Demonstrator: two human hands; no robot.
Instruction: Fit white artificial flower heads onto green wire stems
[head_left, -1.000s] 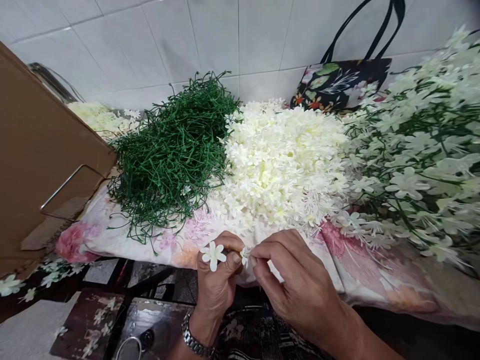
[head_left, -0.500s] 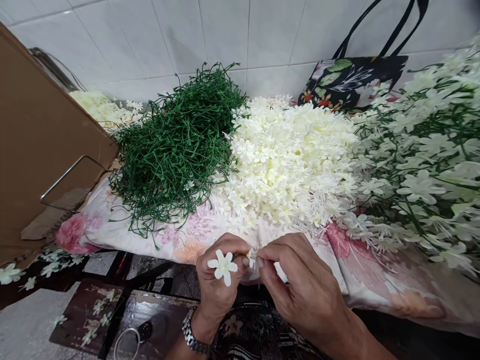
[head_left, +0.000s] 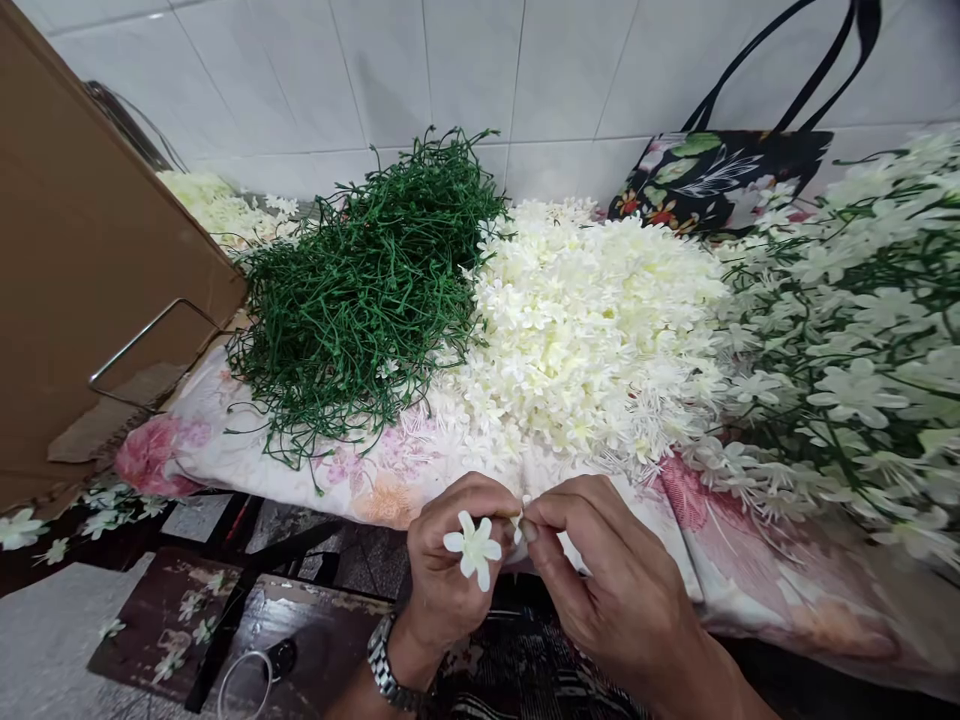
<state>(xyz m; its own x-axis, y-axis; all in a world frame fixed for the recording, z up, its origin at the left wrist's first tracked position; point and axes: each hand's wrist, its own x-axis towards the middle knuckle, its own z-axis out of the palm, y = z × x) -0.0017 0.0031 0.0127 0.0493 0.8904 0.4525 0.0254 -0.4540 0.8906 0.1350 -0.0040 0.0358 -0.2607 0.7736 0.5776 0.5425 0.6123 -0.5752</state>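
My left hand (head_left: 450, 545), with a metal watch (head_left: 381, 660) on the wrist, is closed around an artificial flower. That white flower (head_left: 473, 549) faces up out of the fist, its stem hidden in the palm. Between both hands' fingertips sits a second small white flower (head_left: 518, 520). My right hand (head_left: 607, 560) pinches it between thumb and forefinger, touching the left fingertips. Beyond the hands lie a heap of loose white blossoms (head_left: 577, 320) and, to its left, a tangle of green plastic stems (head_left: 367, 290).
Finished-looking white flowers on green stems (head_left: 855, 390) fill the right side. A cardboard box (head_left: 97, 260) stands at left. A black floral bag (head_left: 720, 180) leans on the tiled wall (head_left: 442, 80). The floral cloth (head_left: 285, 480) ends near my hands; a dark wooden surface (head_left: 315, 630) lies below.
The camera view has shifted a little, so the scene sits slightly further right. My hands have drawn closer at the small flower, which shows less between the fingertips.
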